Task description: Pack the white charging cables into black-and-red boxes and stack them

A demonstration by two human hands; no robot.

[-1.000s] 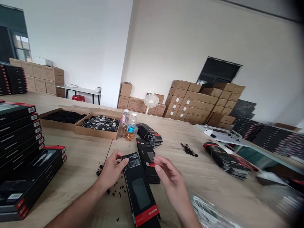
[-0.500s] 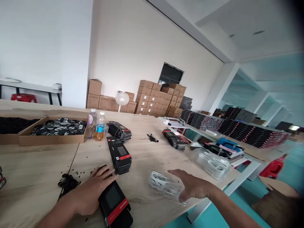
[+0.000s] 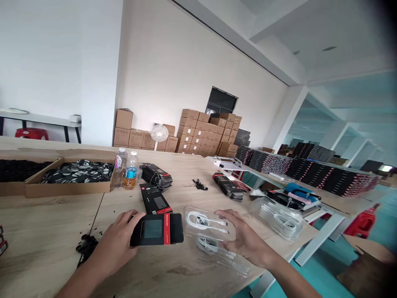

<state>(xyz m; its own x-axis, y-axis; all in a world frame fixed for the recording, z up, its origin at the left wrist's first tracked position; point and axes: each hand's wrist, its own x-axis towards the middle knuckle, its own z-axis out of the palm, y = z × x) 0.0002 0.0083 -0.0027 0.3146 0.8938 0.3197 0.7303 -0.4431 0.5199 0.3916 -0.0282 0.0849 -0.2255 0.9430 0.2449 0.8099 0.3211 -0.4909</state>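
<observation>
My left hand (image 3: 119, 238) is closed on the left end of a black and red box (image 3: 153, 230), held above the table with its right end flap open. A dark window shows on the box's face. In my right hand (image 3: 245, 238) is a clear plastic tray (image 3: 209, 223) with a coiled white cable in it, gripped at its right end. The tray is beside the box's open end, and the two appear slightly apart. Below it on the table lies another clear tray with a white cable (image 3: 214, 248). Behind the held box sits a stack of black boxes (image 3: 153, 198).
More banded black boxes (image 3: 156, 176) lie behind, near two plastic bottles (image 3: 130, 171). Cardboard trays (image 3: 68, 188) of black pieces stand at the left. Small black parts (image 3: 87, 246) lie by the table seam. Several cable trays (image 3: 277, 217) are piled at the right edge.
My left hand has lifted the black box off the table and turned it sideways. My right hand has picked up a cable tray and brought it up beside the box.
</observation>
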